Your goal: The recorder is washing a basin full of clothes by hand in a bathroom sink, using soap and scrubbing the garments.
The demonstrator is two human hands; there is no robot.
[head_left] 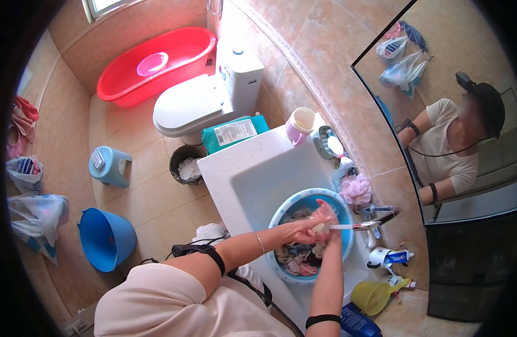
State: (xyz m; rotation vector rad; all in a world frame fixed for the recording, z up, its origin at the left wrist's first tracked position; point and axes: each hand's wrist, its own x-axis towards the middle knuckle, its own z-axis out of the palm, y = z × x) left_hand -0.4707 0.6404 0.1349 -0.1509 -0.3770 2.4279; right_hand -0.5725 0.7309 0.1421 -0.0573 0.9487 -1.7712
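Note:
My left hand (303,231) and my right hand (326,213) meet above a blue basin (278,215) with a pale dotted rim. Between them is a small pale wet cloth (321,229), with the left fingers closed on it and the right hand pressed around it. Water runs from the chrome faucet (366,226) onto the hands. Below them, a heap of wet, mixed-colour laundry (296,262) fills the basin; the forearms and hands hide part of it. The basin stands inside a white sink (216,168).
A lilac mug (296,132), pink bath puff (356,190), yellow dipper (372,297) and dark blue bottle (359,323) line the sink's edge. Beyond are a toilet (185,106), red tub (121,92), blue stool (110,163), blue bucket (110,238) and waste bin (177,168). A mirror (438,146) hangs right.

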